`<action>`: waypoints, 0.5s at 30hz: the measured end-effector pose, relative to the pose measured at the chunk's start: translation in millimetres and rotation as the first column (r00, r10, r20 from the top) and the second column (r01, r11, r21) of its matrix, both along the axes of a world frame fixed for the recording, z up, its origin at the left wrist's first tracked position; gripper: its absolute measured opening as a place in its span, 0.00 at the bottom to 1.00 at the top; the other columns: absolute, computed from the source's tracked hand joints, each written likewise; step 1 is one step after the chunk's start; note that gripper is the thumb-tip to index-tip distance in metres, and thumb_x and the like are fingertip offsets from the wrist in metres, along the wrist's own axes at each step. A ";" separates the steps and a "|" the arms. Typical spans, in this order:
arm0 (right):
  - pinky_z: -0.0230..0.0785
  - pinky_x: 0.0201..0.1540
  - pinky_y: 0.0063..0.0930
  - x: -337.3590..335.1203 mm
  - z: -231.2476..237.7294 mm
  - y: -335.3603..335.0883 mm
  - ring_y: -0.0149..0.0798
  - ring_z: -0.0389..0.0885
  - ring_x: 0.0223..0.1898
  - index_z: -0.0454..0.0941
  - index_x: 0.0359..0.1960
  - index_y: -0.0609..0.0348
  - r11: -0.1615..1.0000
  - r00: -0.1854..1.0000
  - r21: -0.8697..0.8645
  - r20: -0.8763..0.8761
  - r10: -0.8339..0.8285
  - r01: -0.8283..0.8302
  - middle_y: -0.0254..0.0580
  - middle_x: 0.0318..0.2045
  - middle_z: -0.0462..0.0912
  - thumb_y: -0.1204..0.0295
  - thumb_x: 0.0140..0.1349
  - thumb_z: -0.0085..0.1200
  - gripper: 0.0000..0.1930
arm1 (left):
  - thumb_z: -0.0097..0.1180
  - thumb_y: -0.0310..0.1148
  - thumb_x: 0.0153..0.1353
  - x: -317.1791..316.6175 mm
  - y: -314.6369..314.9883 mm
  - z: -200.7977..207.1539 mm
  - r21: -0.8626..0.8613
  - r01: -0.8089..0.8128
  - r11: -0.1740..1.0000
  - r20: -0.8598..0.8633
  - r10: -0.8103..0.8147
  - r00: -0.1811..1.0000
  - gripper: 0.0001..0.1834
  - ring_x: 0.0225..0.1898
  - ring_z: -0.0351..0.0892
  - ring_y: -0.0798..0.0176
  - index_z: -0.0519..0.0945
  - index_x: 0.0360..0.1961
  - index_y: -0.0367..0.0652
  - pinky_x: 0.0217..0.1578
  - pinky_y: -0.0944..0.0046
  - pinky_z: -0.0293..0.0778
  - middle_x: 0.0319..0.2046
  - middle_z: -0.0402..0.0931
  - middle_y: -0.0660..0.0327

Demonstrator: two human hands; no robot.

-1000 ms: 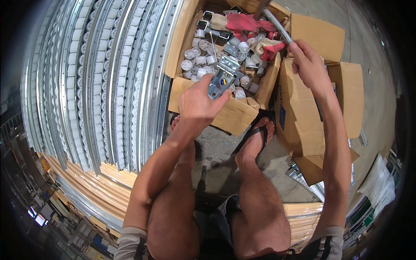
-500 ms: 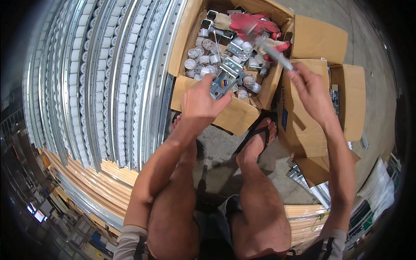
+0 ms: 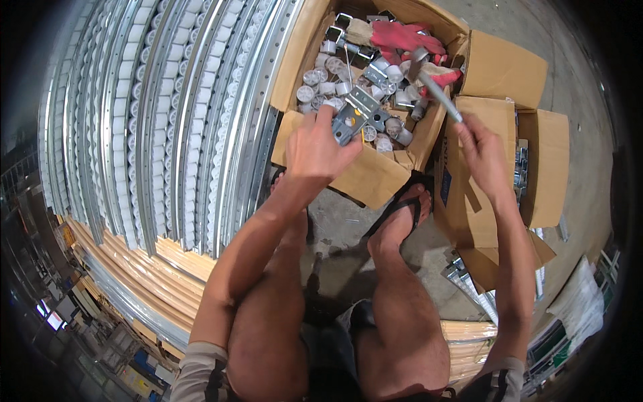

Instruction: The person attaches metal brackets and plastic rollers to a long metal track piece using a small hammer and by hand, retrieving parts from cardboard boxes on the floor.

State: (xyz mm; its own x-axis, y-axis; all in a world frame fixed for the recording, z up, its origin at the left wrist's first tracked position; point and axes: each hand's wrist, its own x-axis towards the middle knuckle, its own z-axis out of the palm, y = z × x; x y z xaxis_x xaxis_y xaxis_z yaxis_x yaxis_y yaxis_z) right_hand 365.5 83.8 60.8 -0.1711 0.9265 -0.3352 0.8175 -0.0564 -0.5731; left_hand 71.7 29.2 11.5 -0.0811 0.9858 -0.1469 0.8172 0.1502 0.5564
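Observation:
My left hand (image 3: pixel 315 146) grips a metal bracket (image 3: pixel 349 119) with punched holes, its fingers wrapped round the near end. This bracket sits over the near side of an open cardboard box (image 3: pixel 358 175). My right hand (image 3: pixel 483 149) is closed on the grey handle of a hammer (image 3: pixel 439 92), raised over the box's right side, its head apart from the bracket. In the box lie several white plastic rollers (image 3: pixel 315 84), metal brackets (image 3: pixel 376 75) and red-and-cream work gloves (image 3: pixel 405 39). My left palm and fingertips are partly hidden.
Long metal roller tracks (image 3: pixel 157 100) with white wheels lie stacked at the left, above wrapped tan tubes (image 3: pixel 127 275). A second open carton (image 3: pixel 474 201) with metal parts stands at the right. My sandalled foot (image 3: pixel 408 204) is close to the first box.
The hammer, blurred before, now shows sharply, its head further right and more upright. The bracket stays in my left hand, turned slightly. The whole view has shifted a little.

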 end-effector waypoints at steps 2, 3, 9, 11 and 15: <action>0.63 0.29 0.32 3.0 0.4 1.2 0.32 0.66 0.25 0.79 0.53 0.63 1.000 1.000 0.003 -0.006 0.007 -0.007 0.42 0.21 0.70 0.62 0.75 0.52 0.16 | 0.72 0.47 0.50 0.5 -4.1 -3.3 0.003 -0.006 1.000 -0.057 0.006 0.998 0.34 0.40 0.81 0.36 0.75 0.51 0.36 0.39 0.43 0.78 0.42 0.76 0.44; 0.61 0.28 0.31 3.6 1.1 2.3 0.30 0.63 0.25 0.79 0.53 0.63 1.000 1.000 0.007 -0.010 0.005 -0.005 0.39 0.21 0.68 0.62 0.75 0.52 0.16 | 0.72 0.48 0.50 -0.9 -7.5 -4.1 -0.019 -0.017 1.000 -0.069 0.015 0.997 0.36 0.43 0.80 0.36 0.74 0.53 0.37 0.41 0.44 0.78 0.44 0.75 0.45; 0.67 0.31 0.45 12.9 -9.1 5.0 0.57 0.76 0.25 0.80 0.44 0.65 0.996 0.995 -0.003 0.043 0.087 -0.087 0.59 0.23 0.77 0.59 0.73 0.53 0.18 | 0.77 0.47 0.46 -29.9 -54.1 5.4 -0.053 0.012 0.999 -0.087 -0.016 0.996 0.43 0.49 0.78 0.39 0.71 0.57 0.34 0.47 0.47 0.77 0.46 0.74 0.47; 0.67 0.31 0.44 23.7 -9.8 22.3 0.54 0.75 0.24 0.78 0.40 0.66 0.994 0.993 0.030 0.058 0.103 -0.105 0.55 0.22 0.75 0.58 0.74 0.53 0.18 | 0.79 0.47 0.45 -60.4 -99.8 2.3 -0.083 0.054 0.995 -0.036 -0.057 0.998 0.43 0.48 0.78 0.39 0.72 0.56 0.33 0.46 0.47 0.76 0.45 0.75 0.46; 0.65 0.31 0.41 26.4 3.1 32.3 0.44 0.69 0.23 0.73 0.35 0.66 0.983 0.979 -0.173 -0.181 -0.099 0.067 0.48 0.21 0.69 0.58 0.74 0.52 0.19 | 0.77 0.44 0.48 -100.2 -187.9 -2.6 -0.297 0.035 0.954 -0.094 -0.066 0.993 0.36 0.47 0.79 0.37 0.75 0.53 0.36 0.45 0.47 0.76 0.44 0.79 0.43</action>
